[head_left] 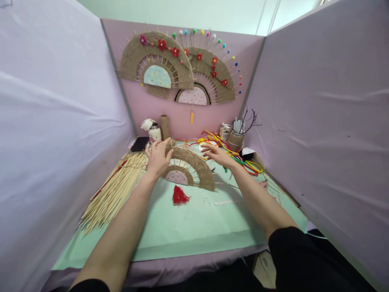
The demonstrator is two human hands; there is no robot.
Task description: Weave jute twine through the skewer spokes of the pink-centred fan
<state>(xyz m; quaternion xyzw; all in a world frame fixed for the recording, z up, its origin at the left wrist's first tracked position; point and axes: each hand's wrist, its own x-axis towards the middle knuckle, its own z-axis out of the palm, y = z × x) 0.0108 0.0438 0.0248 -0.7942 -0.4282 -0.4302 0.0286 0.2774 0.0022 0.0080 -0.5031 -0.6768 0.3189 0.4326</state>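
A half-round fan (199, 164) wound with brown twine lies on the table, thin sticks poking from its edges and a pink dotted half-disc (176, 177) at its centre. My left hand (159, 157) is over the fan's left end, fingers apart and bent downward; whether the fingertips touch it I cannot tell. To the right, my right hand (217, 154) hovers beyond the fan's upper right edge with its fingers spread and nothing in them. Just below the half-disc lies a red tassel (180, 195).
Bamboo sticks (114, 190) are heaped at the left, near a black phone (140, 144). Colourful pipe cleaners (254, 167) lie at the right, before a pot of twigs (236, 140). Two finished-looking fans (158, 44) hang on the pink back panel (212, 117). White cloth walls (313, 101) flank the table.
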